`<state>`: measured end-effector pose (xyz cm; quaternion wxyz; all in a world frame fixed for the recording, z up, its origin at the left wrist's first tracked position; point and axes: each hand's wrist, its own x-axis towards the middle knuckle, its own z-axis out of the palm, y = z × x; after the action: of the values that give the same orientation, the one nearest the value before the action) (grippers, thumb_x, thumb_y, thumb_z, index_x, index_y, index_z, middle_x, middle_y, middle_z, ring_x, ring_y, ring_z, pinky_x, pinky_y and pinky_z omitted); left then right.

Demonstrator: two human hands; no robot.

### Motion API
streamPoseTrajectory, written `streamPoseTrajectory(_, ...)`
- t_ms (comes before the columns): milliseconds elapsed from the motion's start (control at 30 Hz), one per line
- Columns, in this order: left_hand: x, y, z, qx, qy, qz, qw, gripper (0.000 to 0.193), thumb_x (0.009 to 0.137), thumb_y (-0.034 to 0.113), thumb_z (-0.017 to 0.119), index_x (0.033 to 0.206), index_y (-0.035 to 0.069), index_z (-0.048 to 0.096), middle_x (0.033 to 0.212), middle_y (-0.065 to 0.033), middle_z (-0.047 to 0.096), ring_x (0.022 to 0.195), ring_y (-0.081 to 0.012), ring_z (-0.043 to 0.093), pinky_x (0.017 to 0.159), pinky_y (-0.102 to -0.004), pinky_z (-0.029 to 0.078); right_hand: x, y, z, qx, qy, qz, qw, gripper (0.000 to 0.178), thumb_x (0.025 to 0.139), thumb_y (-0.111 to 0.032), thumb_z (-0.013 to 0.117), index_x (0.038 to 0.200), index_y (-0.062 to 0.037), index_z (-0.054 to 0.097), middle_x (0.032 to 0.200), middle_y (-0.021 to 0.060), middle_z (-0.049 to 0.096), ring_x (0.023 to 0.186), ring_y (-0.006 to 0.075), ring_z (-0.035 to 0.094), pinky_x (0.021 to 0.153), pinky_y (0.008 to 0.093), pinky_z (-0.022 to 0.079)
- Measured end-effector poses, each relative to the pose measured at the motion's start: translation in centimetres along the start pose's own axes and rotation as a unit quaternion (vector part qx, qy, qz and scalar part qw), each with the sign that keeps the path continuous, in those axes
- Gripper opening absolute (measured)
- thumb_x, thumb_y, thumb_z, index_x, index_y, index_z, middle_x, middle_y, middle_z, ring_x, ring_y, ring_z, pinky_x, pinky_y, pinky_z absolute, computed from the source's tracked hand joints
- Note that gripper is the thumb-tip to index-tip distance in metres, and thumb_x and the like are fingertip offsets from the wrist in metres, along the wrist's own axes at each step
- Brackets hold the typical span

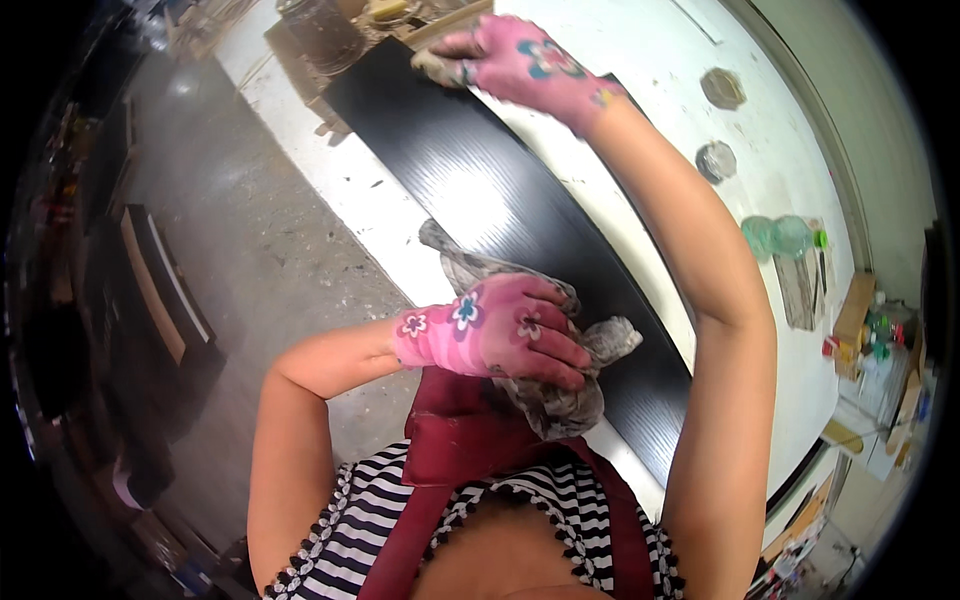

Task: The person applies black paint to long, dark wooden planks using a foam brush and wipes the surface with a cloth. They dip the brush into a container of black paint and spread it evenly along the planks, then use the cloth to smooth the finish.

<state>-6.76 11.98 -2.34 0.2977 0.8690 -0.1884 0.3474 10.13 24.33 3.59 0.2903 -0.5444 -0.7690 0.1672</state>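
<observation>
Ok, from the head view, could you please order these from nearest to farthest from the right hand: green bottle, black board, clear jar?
From the right hand:
1. Black board: at its fingers, stretching below.
2. Clear jar: to its left, near the top edge.
3. Green bottle: to its right, lower in the picture.

Bottle (pixel 788 237) lies right of the board (pixel 465 180).

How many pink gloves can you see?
2: one on the left hand, holding a grey rag over the black board; one on the right hand, by the board's far end.
</observation>
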Motion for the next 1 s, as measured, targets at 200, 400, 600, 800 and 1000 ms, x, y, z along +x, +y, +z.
streamPoseTrajectory(200, 1.0, 0.3, -0.8, -0.007, -0.054, -0.009, 0.998, 0.027, 0.075, 0.016, 0.061, 0.099, 0.023, 0.069, 0.105, 0.0063, 0.069, 0.077, -0.0141, 0.062, 0.076, -0.0342, 0.051, -16.2, -3.4, -5.6, -0.095, -0.048, 0.042, 0.993, 0.036, 0.090, -0.036, 0.056, 0.116, -0.0138, 0.067, 0.101, 0.0131, 0.060, 0.100, 0.0295, 0.053, 0.091, 0.0400, 0.042)
streamPoseTrajectory(400, 1.4, 0.7, -0.9, 0.043, -0.063, -0.006, 0.997, 0.034, 0.069, 0.017, 0.062, 0.100, 0.027, 0.071, 0.105, 0.0095, 0.068, 0.075, -0.0112, 0.060, 0.076, -0.0312, 0.050, -26.2, -7.7, -9.5, -0.063, -0.119, 0.216, 0.967, 0.038, 0.083, -0.026, 0.060, 0.119, -0.0134, 0.065, 0.102, 0.0087, 0.057, 0.101, 0.0269, 0.050, 0.092, 0.0400, 0.040)
streamPoseTrajectory(600, 1.2, 0.6, 0.0, 0.107, -0.061, 0.009, 0.992, 0.030, 0.068, 0.020, 0.063, 0.093, 0.033, 0.072, 0.108, 0.0139, 0.068, 0.071, -0.0086, 0.059, 0.085, -0.0327, 0.047, -22.6, -5.4, -7.1, -0.124, -0.029, 0.085, 0.988, 0.033, 0.084, -0.021, 0.059, 0.114, -0.0109, 0.066, 0.100, 0.0114, 0.060, 0.102, 0.0300, 0.053, 0.091, 0.0402, 0.042)
streamPoseTrajectory(800, 1.8, 1.4, 0.0, 0.097, -0.077, -0.033, 0.992, 0.020, 0.068, 0.024, 0.068, 0.085, 0.031, 0.073, 0.104, 0.0116, 0.070, 0.068, -0.0111, 0.058, 0.084, -0.0350, 0.047, -29.1, -7.7, -8.7, -0.157, -0.045, 0.138, 0.977, 0.033, 0.083, -0.021, 0.060, 0.113, -0.0120, 0.067, 0.101, 0.0119, 0.061, 0.100, 0.0312, 0.054, 0.091, 0.0395, 0.043)
streamPoseTrajectory(1000, 2.0, 1.5, -0.6, 0.105, -0.091, -0.025, 0.990, 0.033, 0.064, 0.019, 0.069, 0.094, 0.032, 0.073, 0.107, 0.0133, 0.068, 0.072, -0.0124, 0.060, 0.085, -0.0358, 0.048, -42.0, -13.9, -12.2, -0.102, -0.026, 0.374, 0.922, 0.040, 0.077, -0.022, 0.067, 0.116, -0.0157, 0.068, 0.097, 0.0070, 0.060, 0.095, 0.0259, 0.053, 0.090, 0.0356, 0.042)
